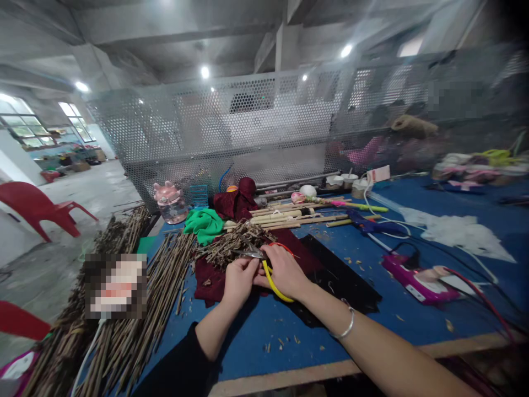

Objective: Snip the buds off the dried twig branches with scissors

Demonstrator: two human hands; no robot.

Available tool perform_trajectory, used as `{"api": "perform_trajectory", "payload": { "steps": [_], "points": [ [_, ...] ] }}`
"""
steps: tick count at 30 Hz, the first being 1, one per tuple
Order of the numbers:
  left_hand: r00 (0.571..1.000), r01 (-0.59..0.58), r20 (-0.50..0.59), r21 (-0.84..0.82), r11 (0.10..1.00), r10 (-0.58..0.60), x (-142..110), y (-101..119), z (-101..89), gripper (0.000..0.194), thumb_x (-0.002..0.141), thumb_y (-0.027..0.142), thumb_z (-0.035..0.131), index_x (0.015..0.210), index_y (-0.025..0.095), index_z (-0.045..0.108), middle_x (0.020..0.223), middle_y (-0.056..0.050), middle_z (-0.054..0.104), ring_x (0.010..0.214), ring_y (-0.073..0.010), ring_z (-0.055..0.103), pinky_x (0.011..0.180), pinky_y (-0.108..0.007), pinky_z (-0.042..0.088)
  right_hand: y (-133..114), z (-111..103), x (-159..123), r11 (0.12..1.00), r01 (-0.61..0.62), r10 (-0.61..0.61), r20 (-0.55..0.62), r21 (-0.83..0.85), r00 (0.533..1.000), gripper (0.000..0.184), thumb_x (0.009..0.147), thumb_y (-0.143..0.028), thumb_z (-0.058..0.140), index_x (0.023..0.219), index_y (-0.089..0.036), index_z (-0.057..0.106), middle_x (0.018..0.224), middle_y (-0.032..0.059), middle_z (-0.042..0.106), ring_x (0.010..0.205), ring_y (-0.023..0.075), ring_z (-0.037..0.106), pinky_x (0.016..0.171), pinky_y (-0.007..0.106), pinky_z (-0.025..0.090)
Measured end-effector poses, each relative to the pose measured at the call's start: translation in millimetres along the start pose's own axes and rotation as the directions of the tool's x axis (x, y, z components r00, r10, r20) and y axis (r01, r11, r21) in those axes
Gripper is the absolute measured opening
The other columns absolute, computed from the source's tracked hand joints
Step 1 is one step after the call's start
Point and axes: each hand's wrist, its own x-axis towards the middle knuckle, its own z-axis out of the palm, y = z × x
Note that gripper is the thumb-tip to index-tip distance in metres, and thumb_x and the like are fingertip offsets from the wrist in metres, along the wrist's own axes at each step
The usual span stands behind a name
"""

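Observation:
My right hand (285, 269) is closed around scissors (273, 284) with a yellow-covered handle. Their metal blades point left, over a heap of dry brown plant pieces (235, 240). Close by the blades, my left hand (239, 281) has thumb and fingers pinched together; whatever it grips is hidden or too small to name. Both hands are above a dark red cloth (204, 281) on the blue tabletop (248, 336). A black cloth or sheet (343, 275) lies to the right of them.
Long dry stalks (152, 298) are bundled along the left side. Behind the heap are a green cloth (204, 225), pale sticks (281, 216) and a pink-lidded jar (170, 204). A purple power strip (413, 281) with cables and a blue glue gun (363, 223) lie right.

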Motion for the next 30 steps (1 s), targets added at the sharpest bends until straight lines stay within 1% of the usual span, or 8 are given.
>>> {"api": "perform_trajectory", "payload": {
  "steps": [5,10,12,15,19,22,28,30],
  "points": [
    [1.0,0.001,-0.006,-0.036,0.999,-0.001,-1.0,1.6,0.5,0.029,0.072,0.037,0.059,0.078,0.011,0.07,0.076,-0.008,0.071,0.069,-0.0184,0.063,0.064,-0.026,0.048,-0.8,-1.6,0.9,1.0,0.026,-0.026,-0.01,0.015,1.0,0.06,0.067,-0.053,0.062,0.112,-0.016,0.047,0.099,0.0115,0.052,0.09,0.0252,0.05,0.078,0.038,0.039],
    [1.0,0.025,-0.007,-0.197,0.98,-0.027,-1.9,2.2,3.5,0.027,0.069,0.032,0.063,0.088,0.012,0.068,0.091,-0.008,0.07,0.076,-0.0176,0.063,0.067,-0.025,0.049,0.9,-0.4,1.7,0.997,0.041,-0.041,-0.009,0.058,0.999,0.066,0.068,-0.053,0.062,0.119,-0.015,0.042,0.103,0.0128,0.052,0.094,0.0263,0.049,0.081,0.04,0.039],
    [0.999,0.029,-0.018,-0.256,0.966,-0.034,-2.2,1.6,5.5,0.027,0.068,0.031,0.064,0.088,0.013,0.067,0.091,-0.008,0.069,0.074,-0.0165,0.063,0.067,-0.025,0.049,1.9,-0.4,2.4,0.996,0.053,-0.053,0.001,0.077,0.999,0.067,0.067,-0.052,0.063,0.12,-0.016,0.042,0.104,0.0126,0.052,0.094,0.026,0.049,0.081,0.04,0.039],
    [0.999,0.017,-0.043,-0.287,0.958,-0.031,-2.8,1.1,7.5,0.026,0.068,0.031,0.065,0.087,0.013,0.067,0.087,-0.007,0.069,0.071,-0.0147,0.062,0.064,-0.023,0.049,2.9,-1.7,3.3,0.994,0.062,-0.064,0.015,0.09,0.998,0.068,0.066,-0.053,0.064,0.119,-0.016,0.043,0.104,0.0126,0.051,0.094,0.0258,0.048,0.082,0.04,0.039],
    [0.996,0.035,-0.068,-0.283,0.959,-0.057,-3.5,3.1,7.5,0.025,0.068,0.031,0.065,0.084,0.012,0.066,0.08,-0.006,0.068,0.065,-0.0122,0.061,0.058,-0.02,0.047,3.2,-4.2,3.0,0.993,0.059,-0.063,0.033,0.107,0.997,0.069,0.065,-0.052,0.066,0.119,-0.017,0.043,0.105,0.0121,0.051,0.095,0.0259,0.048,0.082,0.041,0.039],
    [0.995,0.041,-0.078,-0.247,0.968,-0.062,-3.3,4.6,6.2,0.024,0.069,0.031,0.064,0.082,0.011,0.066,0.072,-0.005,0.068,0.06,-0.0115,0.06,0.055,-0.02,0.046,3.3,-4.5,2.4,0.991,0.059,-0.064,0.038,0.118,0.997,0.069,0.064,-0.051,0.067,0.12,-0.018,0.042,0.107,0.012,0.051,0.097,0.0264,0.047,0.084,0.042,0.038],
    [0.996,-0.058,-0.068,-0.11,0.992,0.051,-4.6,7.8,5.1,0.023,0.069,0.028,0.064,0.085,0.013,0.069,0.084,-0.007,0.07,0.076,-0.0166,0.063,0.07,-0.025,0.048,3.8,-2.6,2.4,0.992,0.064,-0.067,0.024,0.104,0.997,0.071,0.064,-0.052,0.067,0.12,-0.018,0.042,0.11,0.0131,0.05,0.1,0.027,0.047,0.085,0.043,0.037],
    [0.995,-0.073,-0.069,-0.077,0.994,0.068,-5.8,10.0,5.0,0.022,0.069,0.028,0.063,0.084,0.013,0.069,0.083,-0.007,0.07,0.076,-0.0168,0.063,0.071,-0.025,0.048,3.7,-3.2,2.4,0.993,0.06,-0.063,0.033,0.1,0.997,0.071,0.063,-0.053,0.067,0.12,-0.018,0.043,0.107,0.0129,0.051,0.097,0.0265,0.049,0.084,0.042,0.038]
  ]
}}
